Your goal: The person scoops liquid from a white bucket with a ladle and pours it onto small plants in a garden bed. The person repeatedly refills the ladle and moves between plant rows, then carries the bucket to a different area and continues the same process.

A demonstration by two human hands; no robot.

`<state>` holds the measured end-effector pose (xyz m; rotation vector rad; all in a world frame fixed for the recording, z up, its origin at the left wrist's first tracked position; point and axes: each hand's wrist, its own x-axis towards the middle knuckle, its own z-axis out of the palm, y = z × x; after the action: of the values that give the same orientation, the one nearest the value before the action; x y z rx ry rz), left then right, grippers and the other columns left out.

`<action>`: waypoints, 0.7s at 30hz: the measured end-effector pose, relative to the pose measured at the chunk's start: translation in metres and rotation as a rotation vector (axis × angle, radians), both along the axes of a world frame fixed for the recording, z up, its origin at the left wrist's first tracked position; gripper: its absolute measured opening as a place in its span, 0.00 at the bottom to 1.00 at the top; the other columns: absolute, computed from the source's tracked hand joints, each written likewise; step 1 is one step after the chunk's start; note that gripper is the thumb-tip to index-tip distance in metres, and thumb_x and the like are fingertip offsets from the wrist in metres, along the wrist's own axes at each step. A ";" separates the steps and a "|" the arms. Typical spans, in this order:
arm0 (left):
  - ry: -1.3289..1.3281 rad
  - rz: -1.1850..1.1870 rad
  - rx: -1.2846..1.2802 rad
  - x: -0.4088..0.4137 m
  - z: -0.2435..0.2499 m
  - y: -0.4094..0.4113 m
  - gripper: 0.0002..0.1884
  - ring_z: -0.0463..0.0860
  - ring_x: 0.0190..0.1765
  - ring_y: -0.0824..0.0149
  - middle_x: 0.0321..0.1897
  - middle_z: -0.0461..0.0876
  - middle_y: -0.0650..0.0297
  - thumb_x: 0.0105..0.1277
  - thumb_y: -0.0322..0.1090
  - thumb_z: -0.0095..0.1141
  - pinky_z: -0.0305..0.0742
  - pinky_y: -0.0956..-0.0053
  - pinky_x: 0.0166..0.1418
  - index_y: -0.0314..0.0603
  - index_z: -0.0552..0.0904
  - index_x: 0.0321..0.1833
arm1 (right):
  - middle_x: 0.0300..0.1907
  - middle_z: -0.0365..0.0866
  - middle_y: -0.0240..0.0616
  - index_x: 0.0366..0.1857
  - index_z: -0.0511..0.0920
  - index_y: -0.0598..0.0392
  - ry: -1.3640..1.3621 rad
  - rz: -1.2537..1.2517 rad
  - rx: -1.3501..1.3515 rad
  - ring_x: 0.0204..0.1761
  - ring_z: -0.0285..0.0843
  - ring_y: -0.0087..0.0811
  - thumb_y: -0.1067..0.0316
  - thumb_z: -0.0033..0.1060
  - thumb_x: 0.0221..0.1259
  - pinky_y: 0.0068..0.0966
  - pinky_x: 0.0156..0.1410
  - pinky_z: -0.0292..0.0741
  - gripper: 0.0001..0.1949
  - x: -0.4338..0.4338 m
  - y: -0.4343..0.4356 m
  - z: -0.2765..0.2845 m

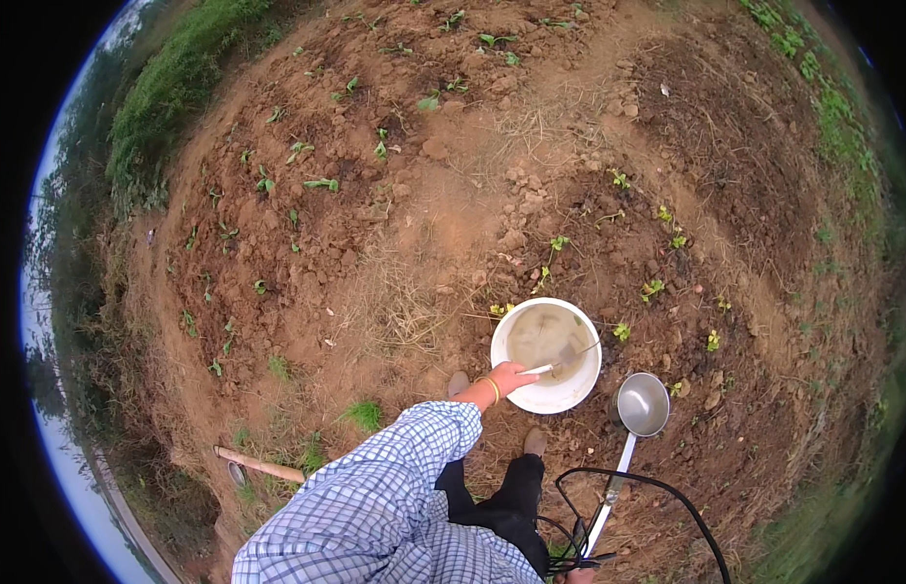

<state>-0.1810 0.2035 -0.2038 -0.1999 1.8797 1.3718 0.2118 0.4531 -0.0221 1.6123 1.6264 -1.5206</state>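
Note:
My left hand [507, 378] grips the white sleeve of the wire bail handle [544, 369] on a white plastic bucket [499, 358]. Cloudy, brownish water [544, 332] fills much of the bucket, which is beside my shoes. At the bottom edge of the picture my right hand [578, 577] is only partly visible, closed around the end of a long-handled metal dipper [619, 471]. The dipper's round bowl [643, 405] is right of the bucket, over the soil, and its inside looks shiny. Whether it touches the ground I cannot tell.
Black cables [642, 476] loop across the dipper handle. Yellow-green seedlings [651, 290] grow in dark soil to the right. Another bed with green seedlings [321, 184] lies to the left. A wooden-handled tool [266, 466] is on the ground at lower left. Dry straw [398, 306] covers the path.

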 end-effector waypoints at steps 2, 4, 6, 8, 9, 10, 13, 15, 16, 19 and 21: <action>-0.018 0.072 -0.014 -0.010 0.024 -0.021 0.23 0.76 0.29 0.68 0.25 0.79 0.59 0.51 0.51 0.60 0.70 0.73 0.35 0.32 0.81 0.35 | 0.18 0.66 0.27 0.28 0.70 0.54 0.028 0.005 0.004 0.16 0.59 0.19 0.69 0.51 0.52 0.21 0.18 0.58 0.04 -0.002 -0.001 0.007; -0.080 0.242 -0.050 -0.004 0.034 -0.044 0.21 0.74 0.25 0.70 0.20 0.77 0.61 0.51 0.49 0.61 0.68 0.75 0.30 0.32 0.81 0.32 | 0.19 0.66 0.26 0.29 0.70 0.54 0.049 0.042 -0.008 0.17 0.60 0.18 0.69 0.54 0.53 0.20 0.18 0.58 0.04 -0.018 -0.008 0.035; -0.209 0.557 0.068 0.023 0.024 -0.071 0.17 0.68 0.18 0.72 0.14 0.70 0.65 0.52 0.46 0.60 0.62 0.75 0.23 0.36 0.77 0.25 | 0.21 0.67 0.25 0.31 0.71 0.54 0.066 0.055 -0.007 0.20 0.62 0.17 0.68 0.56 0.53 0.18 0.21 0.60 0.06 -0.008 0.002 0.028; -0.278 0.905 0.232 0.048 0.038 -0.098 0.16 0.60 0.12 0.73 0.10 0.62 0.69 0.54 0.43 0.59 0.56 0.76 0.18 0.42 0.70 0.19 | 0.22 0.68 0.25 0.32 0.72 0.54 0.133 0.045 -0.028 0.20 0.61 0.18 0.67 0.56 0.53 0.17 0.23 0.61 0.06 -0.033 -0.001 0.046; -0.271 1.085 0.281 0.057 0.049 -0.107 0.16 0.56 0.11 0.73 0.08 0.57 0.71 0.55 0.41 0.57 0.53 0.76 0.16 0.45 0.66 0.17 | 0.23 0.68 0.26 0.33 0.72 0.55 0.136 0.083 -0.007 0.21 0.61 0.19 0.66 0.57 0.53 0.18 0.24 0.61 0.07 -0.028 0.008 0.037; -0.320 1.229 0.339 0.063 0.055 -0.119 0.17 0.56 0.11 0.72 0.08 0.56 0.71 0.56 0.40 0.56 0.53 0.76 0.16 0.46 0.65 0.16 | 0.24 0.70 0.27 0.35 0.72 0.56 0.114 0.114 -0.013 0.23 0.64 0.20 0.67 0.56 0.54 0.19 0.25 0.63 0.08 -0.035 0.010 0.040; -0.344 1.585 0.337 0.078 0.067 -0.154 0.17 0.54 0.11 0.71 0.08 0.54 0.70 0.58 0.40 0.53 0.53 0.74 0.16 0.47 0.63 0.16 | 0.15 0.65 0.29 0.25 0.67 0.55 0.113 0.012 -0.133 0.13 0.61 0.21 0.75 0.51 0.50 0.19 0.16 0.59 0.04 -0.100 -0.009 0.076; -0.302 1.747 0.308 0.106 0.065 -0.190 0.18 0.53 0.11 0.70 0.07 0.52 0.69 0.59 0.43 0.52 0.52 0.73 0.16 0.48 0.62 0.16 | 0.15 0.65 0.32 0.29 0.67 0.58 0.073 0.121 -0.133 0.12 0.62 0.22 0.74 0.50 0.51 0.19 0.15 0.59 0.04 -0.108 0.005 0.069; -0.284 1.770 0.274 0.119 0.063 -0.207 0.18 0.52 0.11 0.71 0.07 0.52 0.70 0.58 0.44 0.52 0.52 0.73 0.18 0.50 0.62 0.16 | 0.15 0.65 0.31 0.29 0.67 0.58 0.098 0.097 -0.143 0.12 0.61 0.22 0.73 0.50 0.51 0.19 0.15 0.59 0.04 -0.122 0.001 0.075; -0.255 1.900 0.242 0.153 0.067 -0.268 0.18 0.52 0.11 0.70 0.06 0.51 0.69 0.58 0.44 0.52 0.52 0.73 0.17 0.50 0.61 0.16 | 0.14 0.64 0.31 0.27 0.67 0.56 0.127 0.141 -0.161 0.11 0.59 0.21 0.72 0.51 0.52 0.19 0.15 0.57 0.04 -0.170 -0.015 0.087; -0.230 1.967 0.203 0.164 0.079 -0.296 0.19 0.52 0.10 0.70 0.06 0.51 0.70 0.58 0.44 0.52 0.52 0.73 0.17 0.50 0.60 0.16 | 0.16 0.63 0.28 0.28 0.68 0.55 0.162 0.183 -0.173 0.11 0.57 0.21 0.72 0.49 0.54 0.19 0.15 0.55 0.02 -0.197 -0.021 0.085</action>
<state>-0.0168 -0.0927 -0.1248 -2.3618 0.8863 2.3604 0.0149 0.4322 0.0628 1.2435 1.6247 -1.6788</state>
